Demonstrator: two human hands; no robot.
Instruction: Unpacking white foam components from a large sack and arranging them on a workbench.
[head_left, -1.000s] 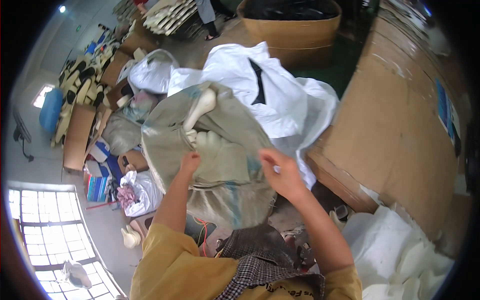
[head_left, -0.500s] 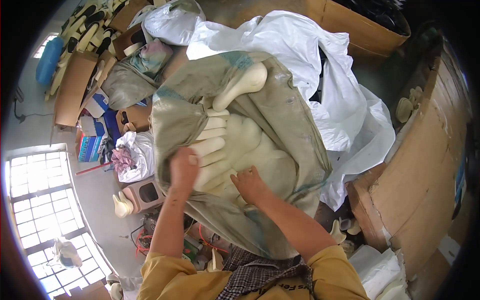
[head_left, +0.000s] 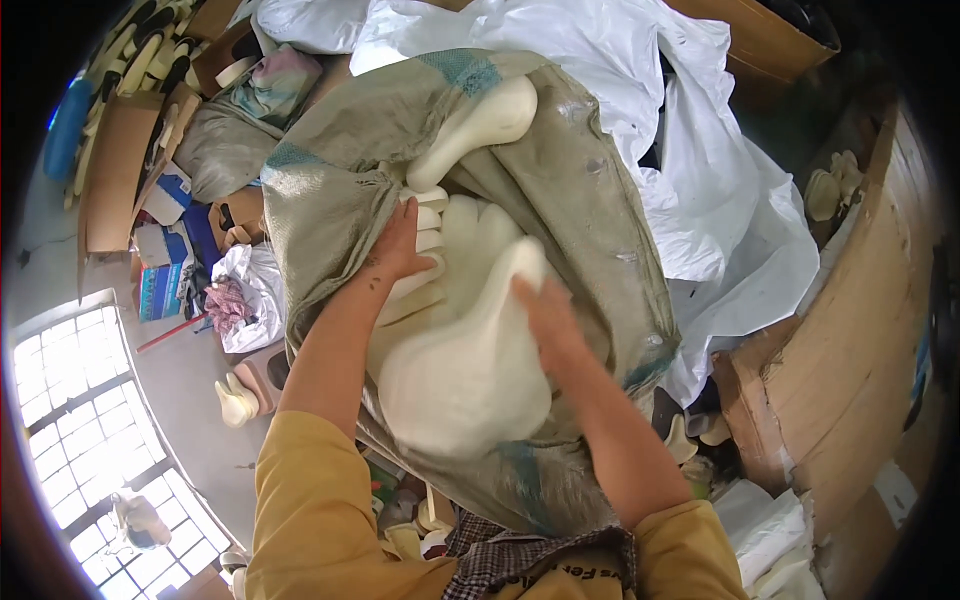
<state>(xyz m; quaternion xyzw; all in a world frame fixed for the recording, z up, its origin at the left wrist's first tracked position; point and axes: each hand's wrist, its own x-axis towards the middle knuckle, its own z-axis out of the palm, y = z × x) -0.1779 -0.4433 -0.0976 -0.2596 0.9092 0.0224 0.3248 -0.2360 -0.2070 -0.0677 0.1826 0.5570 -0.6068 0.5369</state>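
A woven grey-green sack (head_left: 335,235) with teal patches gapes in front of me. Inside, several cream foam bicycle-saddle pads (head_left: 412,300) are stacked along its left side. My right hand (head_left: 553,322) grips one large saddle pad (head_left: 465,385) near its narrow nose; its broad end is toward me, and motion blurs it slightly. My left hand (head_left: 398,245) rests at the sack's left inner edge, against the stacked pads, thumb apart from the fingers and holding nothing. Another single pad (head_left: 485,125) lies across the sack's far side. Pads deeper down are partly hidden.
White plastic sheeting (head_left: 720,190) spreads behind and right of the sack. A large cardboard box (head_left: 830,330) stands at right. Small boxes (head_left: 165,265) and a white bag (head_left: 262,315) lie at left, before a window (head_left: 100,420). More pads (head_left: 238,400) sit beside the wall.
My right hand has lifted a saddle pad up from the sack, where its fingers were among the pads before. My left hand has moved farther up along the stack's left edge.
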